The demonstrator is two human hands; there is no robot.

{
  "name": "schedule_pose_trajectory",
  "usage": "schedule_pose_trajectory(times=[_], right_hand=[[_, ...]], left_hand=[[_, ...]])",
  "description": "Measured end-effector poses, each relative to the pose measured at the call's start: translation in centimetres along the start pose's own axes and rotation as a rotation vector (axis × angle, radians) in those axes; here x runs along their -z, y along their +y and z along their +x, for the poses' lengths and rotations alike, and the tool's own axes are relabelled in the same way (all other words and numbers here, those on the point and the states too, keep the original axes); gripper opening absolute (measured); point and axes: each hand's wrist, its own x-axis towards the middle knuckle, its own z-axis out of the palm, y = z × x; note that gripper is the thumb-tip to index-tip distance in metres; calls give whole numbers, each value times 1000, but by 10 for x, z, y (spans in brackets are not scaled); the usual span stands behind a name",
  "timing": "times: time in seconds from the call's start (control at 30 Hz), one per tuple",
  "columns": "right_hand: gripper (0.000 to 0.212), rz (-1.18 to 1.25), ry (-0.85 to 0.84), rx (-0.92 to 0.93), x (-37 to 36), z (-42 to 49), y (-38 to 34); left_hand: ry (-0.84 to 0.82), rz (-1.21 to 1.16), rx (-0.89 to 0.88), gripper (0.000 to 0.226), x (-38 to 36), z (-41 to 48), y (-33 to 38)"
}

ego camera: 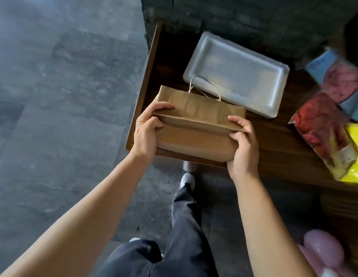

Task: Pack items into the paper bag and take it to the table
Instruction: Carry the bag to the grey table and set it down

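A folded, flat brown paper bag (196,124) with twine handles lies at the front left corner of a dark wooden table (274,140). My left hand (147,132) grips the bag's left end at its folded bottom flap. My right hand (243,142) grips the right end, thumb on the fold. Behind the bag lies a clear plastic lidded tray (237,73). At the right edge of the table are plastic packets: a red one (318,124), a yellow one (354,152) and a pink and blue one (342,76).
A dark brick wall (254,19) rises behind the table. Grey stone floor (64,96) spreads to the left. My legs and shoes stand close under the table's front edge. Pink balloons (322,250) lie at the bottom right.
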Motion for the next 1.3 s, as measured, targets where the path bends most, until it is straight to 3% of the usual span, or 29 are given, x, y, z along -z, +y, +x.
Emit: schedule_pose_trajectory(times=[0.2, 0.33, 0.67, 0.87, 1.03, 1.17, 1.3], right_hand=[[35, 10, -111, 162, -60, -92, -62], [35, 11, -279, 204, -146, -177, -75], [25, -169, -968, 216, -408, -427, -54], [22, -248, -1455, 105, -489, -595, -7], [19, -389, -1828, 28, -526, -729, 56], [20, -451, -2033, -17, -553, -825, 102], [20, -448, -2105, -45, -612, -904, 147]], left_hand=[[46, -131, -142, 47, 80, -62, 68], [221, -117, -258, 42, 185, -139, 106], [1071, -237, -318, 37, 457, -396, 154], [1596, -371, -337, 36, 528, -565, 129], [1990, -305, -284, 40, 552, -695, 93], [2196, -290, -234, 41, 583, -775, 68], [2290, -247, -240, 41, 661, -822, 57]])
